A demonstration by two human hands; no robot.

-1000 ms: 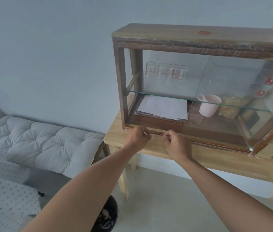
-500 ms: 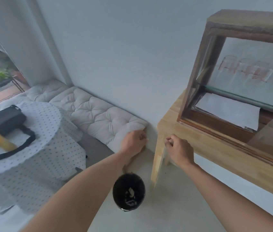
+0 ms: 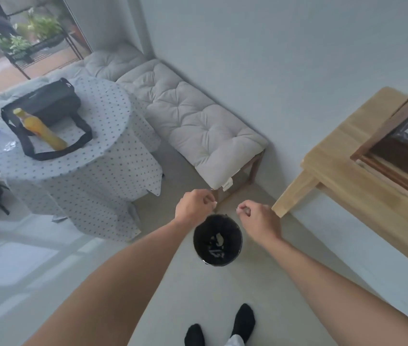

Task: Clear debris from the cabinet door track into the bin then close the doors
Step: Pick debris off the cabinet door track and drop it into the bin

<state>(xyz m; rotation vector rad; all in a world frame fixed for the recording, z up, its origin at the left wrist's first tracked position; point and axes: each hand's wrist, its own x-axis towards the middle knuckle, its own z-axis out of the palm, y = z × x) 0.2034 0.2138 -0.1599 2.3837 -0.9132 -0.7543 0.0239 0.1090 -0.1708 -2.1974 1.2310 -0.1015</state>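
Debris is seen only as a few pale scraps lying at the bottom of the bin [image 3: 217, 240], a round black container standing on the light floor; a tiny pale fleck is also glimpsed at the fingertips of each hand, too small for its kind to be told. The left hand [image 3: 194, 205] is held just above the bin's far left rim, its fingers curled and pinched together, while the right hand [image 3: 256, 216] is held just above the far right rim in the same pinched, nearly closed pose; whether anything solid is gripped in either cannot be told. Both forearms are stretched forward from the bottom of the head view, with two feet in black socks [image 3: 244, 320] planted on the floor just behind the bin. The cabinet [image 3: 395, 148] is cut off at the right edge, its dark wooden frame and lower door track resting on a pale wooden table [image 3: 342, 171], well apart from both hands. A cushioned bench [image 3: 193, 121] is set along the wall beyond the bin. To the left, a round table under a dotted cloth [image 3: 73, 156] carries a black bag [image 3: 45, 101] and an orange bottle [image 3: 40, 129] lying across its strap.
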